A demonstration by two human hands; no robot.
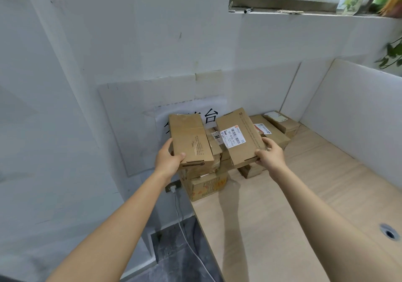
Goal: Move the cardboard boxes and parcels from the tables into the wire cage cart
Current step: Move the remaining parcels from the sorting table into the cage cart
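My left hand (168, 161) grips the near end of a plain brown cardboard box (190, 139), thumb on top. My right hand (269, 154) grips the near right corner of a second flat cardboard box (241, 137) that carries a white barcode label. Both boxes are held tilted above a pile of further cardboard boxes (206, 183) stacked at the far left corner of the light wooden table (282, 216). More labelled boxes (280, 122) lie behind, against the wall. No wire cage cart shows in this view.
White panels (359, 112) line the table's back and right side. A wall socket with a white charger and cable (174, 189) sits left of the table over dark floor. A cable hole (389, 233) is in the tabletop at right. A windowsill with plants runs above.
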